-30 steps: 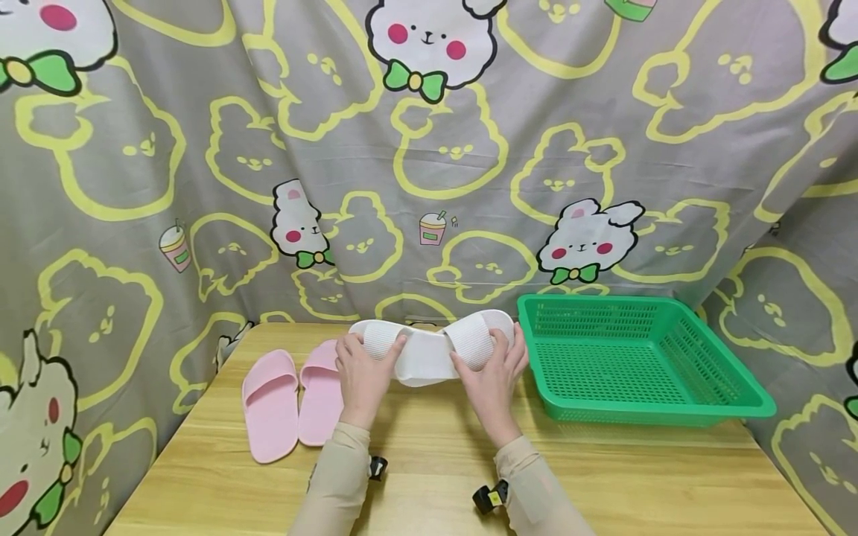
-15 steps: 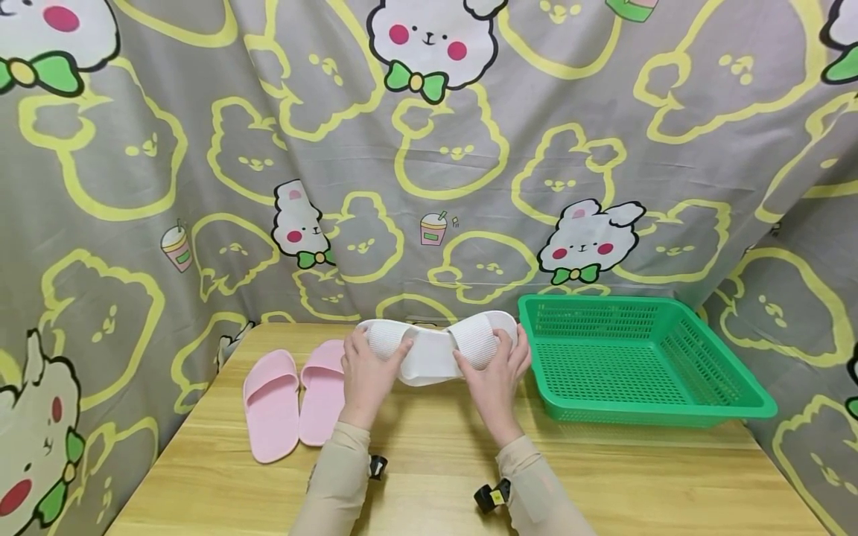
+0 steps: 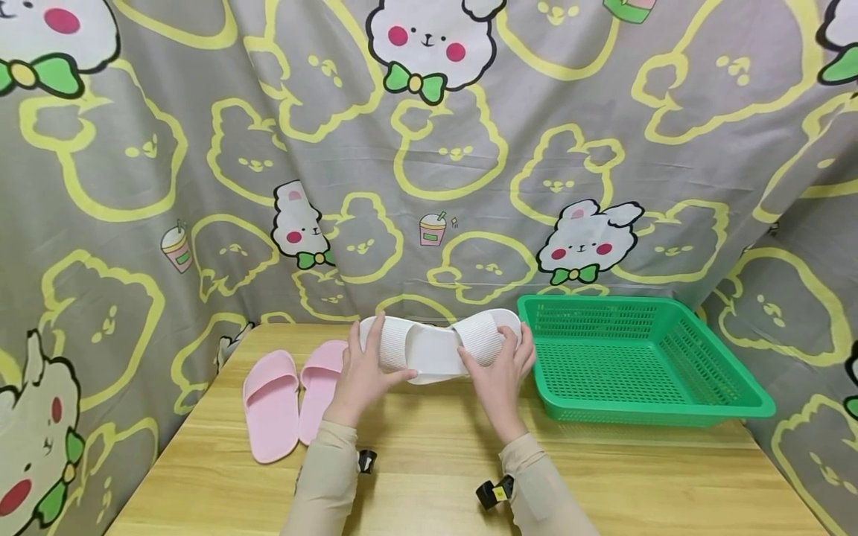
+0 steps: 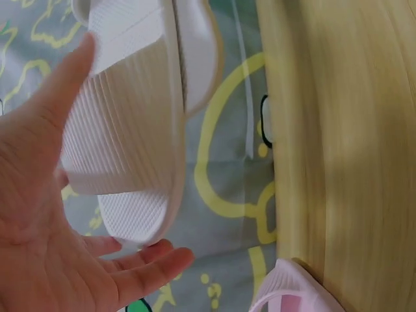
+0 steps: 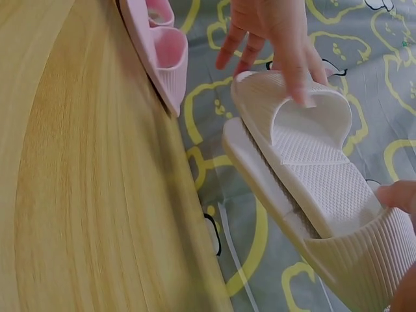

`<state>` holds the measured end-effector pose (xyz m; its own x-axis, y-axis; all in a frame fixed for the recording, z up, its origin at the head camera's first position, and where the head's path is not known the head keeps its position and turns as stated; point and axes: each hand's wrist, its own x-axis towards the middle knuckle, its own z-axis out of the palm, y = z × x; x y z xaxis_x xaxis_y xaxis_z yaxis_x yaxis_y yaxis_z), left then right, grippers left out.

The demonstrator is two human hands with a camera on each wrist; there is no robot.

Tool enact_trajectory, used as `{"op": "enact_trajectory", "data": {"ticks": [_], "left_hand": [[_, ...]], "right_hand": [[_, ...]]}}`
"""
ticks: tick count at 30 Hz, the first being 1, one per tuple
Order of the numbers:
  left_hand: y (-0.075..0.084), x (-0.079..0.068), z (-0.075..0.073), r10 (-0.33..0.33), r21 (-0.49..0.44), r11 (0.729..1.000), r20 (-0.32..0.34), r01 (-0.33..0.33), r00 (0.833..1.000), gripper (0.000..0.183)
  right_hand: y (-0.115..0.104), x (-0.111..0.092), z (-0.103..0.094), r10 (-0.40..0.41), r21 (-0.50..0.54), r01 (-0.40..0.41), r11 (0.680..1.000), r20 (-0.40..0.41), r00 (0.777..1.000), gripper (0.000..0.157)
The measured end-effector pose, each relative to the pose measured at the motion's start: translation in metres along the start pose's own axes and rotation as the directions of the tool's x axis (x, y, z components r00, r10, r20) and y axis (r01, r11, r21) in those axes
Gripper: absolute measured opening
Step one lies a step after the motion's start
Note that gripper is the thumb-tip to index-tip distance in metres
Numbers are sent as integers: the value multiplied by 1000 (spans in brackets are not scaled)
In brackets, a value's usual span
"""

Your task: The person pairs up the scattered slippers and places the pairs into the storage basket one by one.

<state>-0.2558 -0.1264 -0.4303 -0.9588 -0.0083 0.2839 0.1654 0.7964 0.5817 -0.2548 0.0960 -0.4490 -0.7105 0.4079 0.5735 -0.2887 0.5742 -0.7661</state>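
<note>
Two white slide slippers are fitted together, toes pointing opposite ways, above the table in the head view. My right hand [image 3: 501, 372] grips the right end, its thumb by the ribbed strap of one white slipper [image 3: 477, 339]. My left hand [image 3: 360, 378] is at the other white slipper [image 3: 395, 344]. In the left wrist view its thumb lies straight along the slipper's side, and its fingers [image 4: 153, 273] spread out at the toe. Seen from the right wrist, the upper slipper [image 5: 318, 156] has its sole tucked under the other's strap [image 5: 370, 260].
A pair of pink slippers [image 3: 271, 424] lies on the wooden table [image 3: 429, 461] at the left, partly behind my left hand. On the right stands a green plastic basket [image 3: 657, 411]. A patterned grey curtain [image 3: 469, 171] hangs behind the table.
The left fingers have loosened and spread from their earlier grip, and the left thumb has slid down to the slipper's near edge. The white slippers shifted slightly right.
</note>
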Motion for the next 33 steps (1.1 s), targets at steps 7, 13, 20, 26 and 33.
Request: {"op": "enact_trajectory", "data": {"ticks": [7, 13, 20, 26, 33], "left_hand": [[-4, 0, -1, 55, 46, 997, 13, -56, 998, 126], [-6, 1, 1, 80, 124, 989, -30, -75, 996, 125], [-9, 3, 3, 121, 204, 974, -97, -99, 988, 117], [-10, 4, 4, 192, 212, 964, -137, -160, 972, 115], [-12, 7, 5, 284, 228, 942, -150, -247, 947, 114]], "right_hand": [[1, 0, 0, 8, 13, -8, 1000, 9, 1000, 71], [-1, 0, -2, 17, 29, -18, 999, 8, 1000, 70], [-4, 1, -3, 26, 29, -27, 999, 17, 1000, 71], [-5, 1, -5, 24, 39, -24, 999, 11, 1000, 71], [-4, 2, -4, 28, 50, -29, 998, 6, 1000, 71]]}}
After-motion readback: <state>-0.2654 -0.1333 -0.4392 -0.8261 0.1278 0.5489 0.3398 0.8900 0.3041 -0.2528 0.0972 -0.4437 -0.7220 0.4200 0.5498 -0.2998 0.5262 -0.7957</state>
